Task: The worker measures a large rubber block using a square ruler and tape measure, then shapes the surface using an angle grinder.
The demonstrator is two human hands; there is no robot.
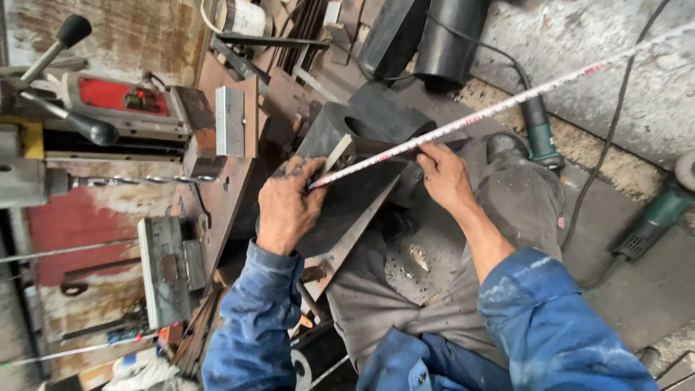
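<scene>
The left hand (288,206), knuckles up, pins the tape measure (463,119) end to the dark steel plate (347,210); the right hand (443,177) presses the tape flat, which runs off toward two o'clock.

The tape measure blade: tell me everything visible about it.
The tape measure blade is a thin, pale metal strip with fine graduations and some red marks. It is pulled out straight, running diagonally from the left hand up to the picture's upper right edge; its case is not visible. The left hand pins its near end on the dark steel plate, and the right hand presses it down further along. Beyond the plate it spans free above the floor.
</scene>
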